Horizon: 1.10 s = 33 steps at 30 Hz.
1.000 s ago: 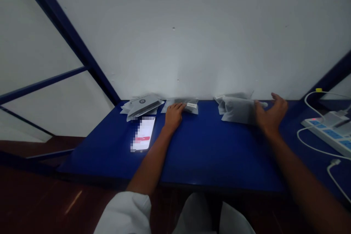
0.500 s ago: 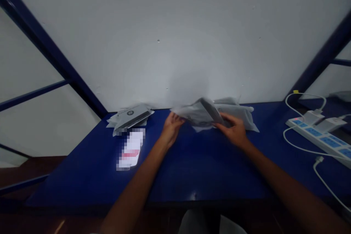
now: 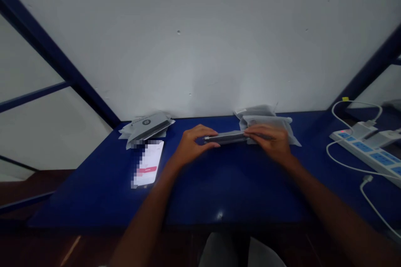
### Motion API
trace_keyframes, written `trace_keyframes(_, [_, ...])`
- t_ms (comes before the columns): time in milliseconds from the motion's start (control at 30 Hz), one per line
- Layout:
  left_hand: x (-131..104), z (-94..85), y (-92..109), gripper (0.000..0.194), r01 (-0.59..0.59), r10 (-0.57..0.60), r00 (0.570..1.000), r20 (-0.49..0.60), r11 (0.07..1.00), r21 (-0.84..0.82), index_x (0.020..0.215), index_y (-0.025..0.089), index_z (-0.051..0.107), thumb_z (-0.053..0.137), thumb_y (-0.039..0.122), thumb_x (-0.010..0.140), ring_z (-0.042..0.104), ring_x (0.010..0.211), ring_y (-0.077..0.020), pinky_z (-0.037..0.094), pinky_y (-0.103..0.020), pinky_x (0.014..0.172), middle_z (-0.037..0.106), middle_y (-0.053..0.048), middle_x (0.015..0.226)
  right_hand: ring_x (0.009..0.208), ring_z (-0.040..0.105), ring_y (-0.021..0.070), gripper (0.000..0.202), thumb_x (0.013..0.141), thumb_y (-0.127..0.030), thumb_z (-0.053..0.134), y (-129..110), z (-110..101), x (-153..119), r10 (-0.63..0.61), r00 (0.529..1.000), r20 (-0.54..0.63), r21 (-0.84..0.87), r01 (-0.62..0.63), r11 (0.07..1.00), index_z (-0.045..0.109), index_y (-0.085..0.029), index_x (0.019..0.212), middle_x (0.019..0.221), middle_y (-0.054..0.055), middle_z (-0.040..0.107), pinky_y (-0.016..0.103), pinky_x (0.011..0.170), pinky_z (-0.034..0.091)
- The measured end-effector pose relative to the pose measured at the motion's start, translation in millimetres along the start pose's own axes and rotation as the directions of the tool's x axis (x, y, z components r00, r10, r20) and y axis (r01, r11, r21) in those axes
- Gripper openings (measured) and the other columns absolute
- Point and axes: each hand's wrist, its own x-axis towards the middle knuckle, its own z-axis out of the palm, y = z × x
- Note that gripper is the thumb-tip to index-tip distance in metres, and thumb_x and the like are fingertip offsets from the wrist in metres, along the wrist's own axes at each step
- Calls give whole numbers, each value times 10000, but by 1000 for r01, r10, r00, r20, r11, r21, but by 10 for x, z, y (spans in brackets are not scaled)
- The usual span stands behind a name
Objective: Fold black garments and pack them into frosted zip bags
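Observation:
A translucent plastic pouch [image 3: 230, 136] is held nearly edge-on above the blue table, between my two hands. My left hand [image 3: 198, 144] grips its left end, thumb below and fingers above, beside a small white zip slider. At the other end my right hand [image 3: 271, 139] pinches the pouch's right corner. Behind and beside my right hand lie more translucent pouches [image 3: 282, 124]. Another pile of pouches [image 3: 152, 125], the top one bearing a dark round logo, rests at the back left of the table.
A lit phone [image 3: 152, 162] lies on the blue table [image 3: 232, 196], left of my left forearm. On the right, a white power strip [image 3: 371, 152] carries plugs and loose white cables [image 3: 372, 206]. A pale wall [image 3: 213, 41] rises behind the table.
The held pouch has turned from a raised, tilted position to nearly level and edge-on. My left hand has moved onto its left end. The view has shifted slightly.

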Motion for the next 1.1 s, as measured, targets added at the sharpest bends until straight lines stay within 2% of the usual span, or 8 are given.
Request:
trace_keyframes(133, [4, -98, -106, 64, -20, 21, 996, -92, 1000, 7, 811, 280, 774, 771, 271, 748, 667, 795, -198, 521, -357, 756, 743, -56, 818, 818, 695, 241, 59, 794, -350, 724, 24, -43, 30, 0, 996, -88, 6, 1, 1000, 762, -307, 781, 817, 14, 749, 466, 811, 570])
trace_keyframes(267, [-13, -7, -106, 46, -8, 11, 985, -175, 1000, 21, 774, 268, 768, 726, 280, 791, 676, 735, -182, 527, -332, 701, 740, -56, 784, 886, 668, 255, 76, 822, -343, 701, -10, 1, 28, -97, 989, -109, -129, 83, 988, 761, -317, 861, 868, 31, 742, 487, 849, 540])
trace_keyframes(467, [-88, 256, -18, 158, -160, 170, 984, -55, 975, 154, 937, 254, 755, 631, 194, 861, 705, 830, -173, 555, -310, 764, 756, -66, 907, 921, 622, 234, 173, 842, -264, 691, -150, 254, -70, -397, 917, 38, -276, 391, 878, 748, -323, 995, 929, 28, 739, 442, 827, 496])
trace_keyframes(633, [-131, 329, -14, 146, -349, 375, 926, -41, 895, 278, 940, 203, 726, 618, 144, 862, 713, 807, -149, 578, -269, 749, 758, -56, 901, 858, 592, 206, 128, 875, -205, 651, -176, 349, -118, -492, 869, 58, -367, 477, 799, 731, -261, 957, 880, 37, 722, 389, 768, 476])
trace_keyframes(733, [-139, 310, 4, 121, -450, 489, 872, 6, 799, 399, 941, 152, 690, 596, 120, 871, 703, 791, -144, 582, -253, 718, 745, -68, 886, 841, 580, 202, 96, 883, -176, 637, -194, 360, -117, -561, 824, 82, -432, 537, 725, 703, -198, 949, 866, 58, 711, 365, 743, 463])
trace_keyframes(833, [-144, 280, 27, 128, -491, 521, 847, 104, 692, 529, 951, 132, 663, 552, 108, 891, 689, 778, -148, 574, -252, 696, 726, -78, 869, 815, 567, 201, 86, 904, -170, 600, -223, 387, -113, -567, 812, 139, -482, 555, 678, 680, -165, 932, 859, 79, 697, 352, 713, 450])
trace_keyframes(967, [-123, 172, -5, 164, -480, 496, 855, 154, 642, 597, 943, 134, 639, 488, 83, 901, 664, 769, -149, 560, -263, 669, 700, -74, 859, 795, 568, 203, 98, 927, -178, 559, -172, 360, -75, -544, 826, 149, -536, 530, 657, 655, -180, 906, 850, 73, 686, 352, 700, 442])
trace_keyframes(1100, [-72, -83, -83, 150, -434, 452, 882, 135, 663, 610, 914, 134, 625, 486, 79, 899, 643, 757, -145, 548, -271, 672, 681, -69, 839, 812, 580, 211, 74, 924, -178, 559, 74, 133, 8, -512, 842, 170, -534, 516, 670, 632, -188, 929, 869, 69, 681, 358, 717, 451])
